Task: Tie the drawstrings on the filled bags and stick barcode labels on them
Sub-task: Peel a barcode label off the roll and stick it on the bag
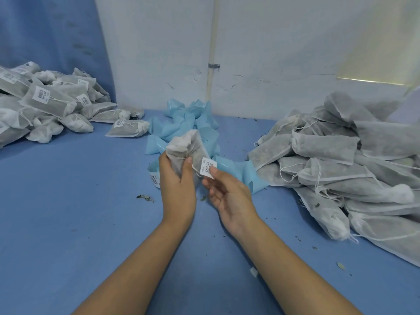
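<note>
L hand (177, 178) grips filled bag (186, 145) upright; R hand (228, 197) pinches barcode label (208, 167) at bag's side.

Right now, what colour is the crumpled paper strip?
The paper strip is light blue, in the head view.

The bag (181, 145) looks like thin non-woven cloth, matt and a bit fuzzy. The label (208, 167) is plain white paper, blue backing strips (181, 125) look slick and glossy, tabletop (91, 201) smooth matt blue.
</note>
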Tool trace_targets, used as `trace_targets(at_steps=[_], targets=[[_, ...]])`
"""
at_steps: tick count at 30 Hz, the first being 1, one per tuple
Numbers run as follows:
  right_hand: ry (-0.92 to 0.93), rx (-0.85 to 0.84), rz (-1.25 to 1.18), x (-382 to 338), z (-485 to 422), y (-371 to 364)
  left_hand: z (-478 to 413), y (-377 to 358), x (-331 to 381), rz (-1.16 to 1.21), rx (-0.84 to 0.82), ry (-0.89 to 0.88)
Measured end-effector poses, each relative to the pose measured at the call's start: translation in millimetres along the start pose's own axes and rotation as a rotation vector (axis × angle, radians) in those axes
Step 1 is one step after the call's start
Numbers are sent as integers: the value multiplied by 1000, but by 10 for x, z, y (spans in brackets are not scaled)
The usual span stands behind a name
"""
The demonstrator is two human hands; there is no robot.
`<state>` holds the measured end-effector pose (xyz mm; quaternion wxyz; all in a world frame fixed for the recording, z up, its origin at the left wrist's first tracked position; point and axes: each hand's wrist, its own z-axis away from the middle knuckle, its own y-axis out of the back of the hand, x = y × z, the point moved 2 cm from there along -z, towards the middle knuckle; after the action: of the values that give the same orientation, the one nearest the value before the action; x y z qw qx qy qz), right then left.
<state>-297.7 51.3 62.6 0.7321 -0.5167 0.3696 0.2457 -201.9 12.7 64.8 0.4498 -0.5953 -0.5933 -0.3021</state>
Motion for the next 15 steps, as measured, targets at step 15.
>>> trace_targets(at_steps=[15], targets=[[35,-73,329,59,-47,-18,-5,-11,84,44,25,-26]])
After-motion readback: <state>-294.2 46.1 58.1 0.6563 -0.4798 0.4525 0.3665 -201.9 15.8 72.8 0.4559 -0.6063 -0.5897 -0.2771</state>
